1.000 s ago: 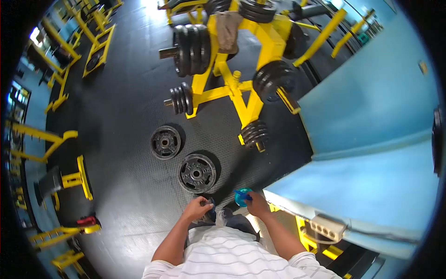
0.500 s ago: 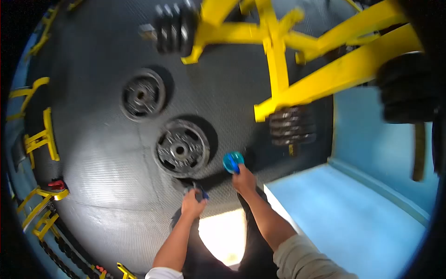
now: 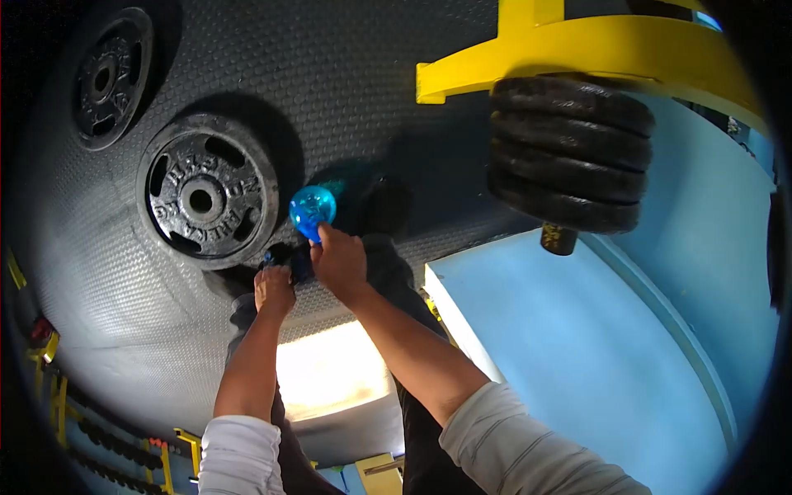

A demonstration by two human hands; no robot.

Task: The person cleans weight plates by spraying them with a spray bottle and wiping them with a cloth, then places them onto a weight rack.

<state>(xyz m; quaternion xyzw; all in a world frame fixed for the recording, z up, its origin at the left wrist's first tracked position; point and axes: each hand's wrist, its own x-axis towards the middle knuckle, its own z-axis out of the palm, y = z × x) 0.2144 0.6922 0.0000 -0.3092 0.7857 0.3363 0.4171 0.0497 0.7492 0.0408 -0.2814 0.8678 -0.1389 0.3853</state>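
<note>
1. The right hand [image 3: 340,260] was grasping a round, see-through blue container [image 3: 312,206], its fingers closed on the darker blue end nearest the body.
2. The left hand [image 3: 274,289] was just beside it, lower and to the left, its fingers curled in next to a small dark thing with a blue spot [image 3: 269,259]; whether it was gripping that thing could not be told.
3. The container was held out above the black floor [image 3: 355,49], and a turquoise glow lay on the textured surface just past it.
4. Just left of the container, the nearer weight plate [image 3: 216,183] lay flat on the floor, raised lettering around its centre hole.
5. Farther to the upper left, apart from the first, another weight plate [image 3: 117,91] lay flat.
6. Below the forearms, between dark trouser legs, there was a bright patch of light [image 3: 334,371]. Pale sleeves [image 3: 239,450] reached toward the elbows.
7. To the upper right stood a yellow rack [image 3: 594,49], with four dark plates [image 3: 569,157] stacked side by side on a peg [image 3: 558,241] whose end stuck out.
8. Right of the forearms, a pale blue ledge [image 3: 536,330] met a blue wall [image 3: 709,223].
</note>
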